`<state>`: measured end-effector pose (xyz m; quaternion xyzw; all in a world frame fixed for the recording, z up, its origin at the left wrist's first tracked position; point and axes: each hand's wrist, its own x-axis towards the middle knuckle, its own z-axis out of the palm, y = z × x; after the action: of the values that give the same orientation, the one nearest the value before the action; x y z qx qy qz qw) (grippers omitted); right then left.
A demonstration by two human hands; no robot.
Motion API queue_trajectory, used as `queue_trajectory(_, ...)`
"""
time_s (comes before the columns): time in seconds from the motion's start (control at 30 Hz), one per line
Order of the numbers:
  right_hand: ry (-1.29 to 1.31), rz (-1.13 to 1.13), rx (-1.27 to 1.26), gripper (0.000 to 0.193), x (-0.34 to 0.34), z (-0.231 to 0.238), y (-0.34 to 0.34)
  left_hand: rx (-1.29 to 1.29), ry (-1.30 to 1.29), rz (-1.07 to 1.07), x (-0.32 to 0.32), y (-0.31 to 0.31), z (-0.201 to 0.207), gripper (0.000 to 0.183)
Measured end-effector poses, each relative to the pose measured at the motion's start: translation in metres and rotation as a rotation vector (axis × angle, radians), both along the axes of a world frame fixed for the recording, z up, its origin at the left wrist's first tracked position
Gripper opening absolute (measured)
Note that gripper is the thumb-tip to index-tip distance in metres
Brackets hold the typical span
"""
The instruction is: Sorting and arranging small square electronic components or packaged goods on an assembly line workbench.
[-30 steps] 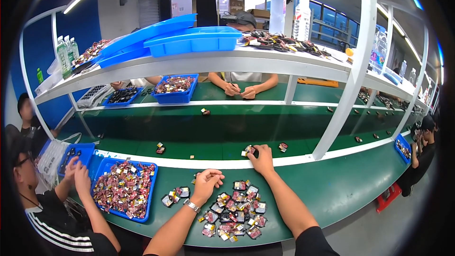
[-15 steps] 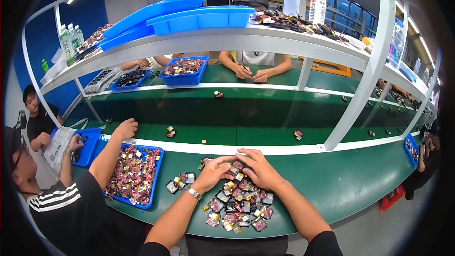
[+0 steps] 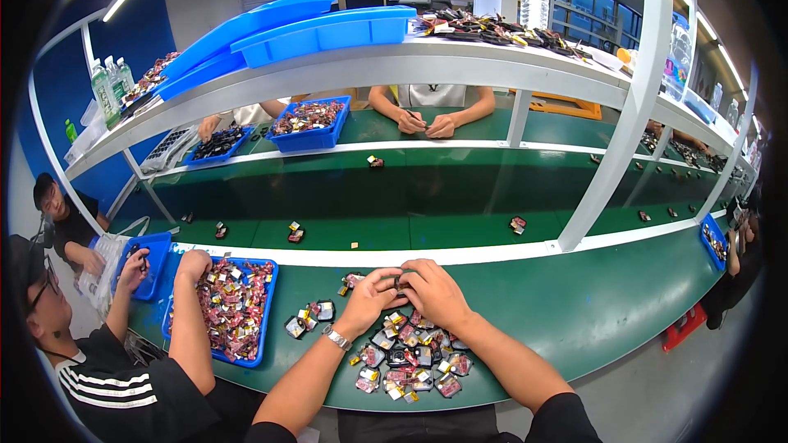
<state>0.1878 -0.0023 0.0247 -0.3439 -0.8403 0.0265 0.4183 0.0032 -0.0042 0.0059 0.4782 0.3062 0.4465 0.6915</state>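
My left hand [image 3: 371,294] and my right hand [image 3: 433,291] meet above the green bench, fingertips pinched together on one small dark part [image 3: 400,282]. A watch sits on my left wrist. Under and in front of both hands lies a pile of small red, yellow and silver parts [image 3: 406,361] on the green table [image 3: 574,312]. A few more such parts [image 3: 310,317] lie just left of my left hand.
A person on my left reaches into a blue tray of parts [image 3: 226,320]. A white shelf post [image 3: 611,156] rises right of my hands. Single parts [image 3: 517,224] ride the green belt beyond the white rail. Across it, another person's hands [image 3: 427,123] work beside a blue bin [image 3: 310,121].
My right hand came back from the white rail at the belt to the pile, and both hands closed together on one small part. The person on my left moved an arm over the blue tray.
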Motion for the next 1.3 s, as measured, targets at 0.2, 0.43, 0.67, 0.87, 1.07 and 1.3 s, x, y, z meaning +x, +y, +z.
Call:
queue_trajectory(0.2, 0.002, 0.063, -0.08, 0.017, 0.008, -0.002, 0.002, 0.037, 0.006, -0.051, 0.001, 0.002, -0.001, 0.035)
queue_trajectory(0.43, 0.029, 0.05, -0.097, 0.011, 0.008, 0.001, 0.0, 0.063, 0.009, -0.073, -0.002, 0.002, 0.001, 0.037)
queue_trajectory(0.67, 0.055, 0.054, -0.168, 0.008, 0.008, 0.002, -0.005, 0.035, 0.029, -0.094, -0.004, 0.003, -0.002, 0.035)
queue_trajectory(0.87, 0.116, 0.091, -0.235, 0.007, 0.009, 0.005, -0.009, 0.01, 0.018, -0.082, -0.004, 0.001, -0.003, 0.031)
queue_trajectory(1.07, 0.14, 0.006, -0.171, 0.01, 0.002, -0.006, -0.01, 0.021, 0.007, -0.081, -0.002, 0.004, -0.005, 0.029)
queue_trajectory(1.3, 0.204, -0.022, -0.202, 0.012, -0.003, -0.01, -0.013, 0.022, -0.022, -0.073, -0.004, 0.003, -0.003, 0.028)
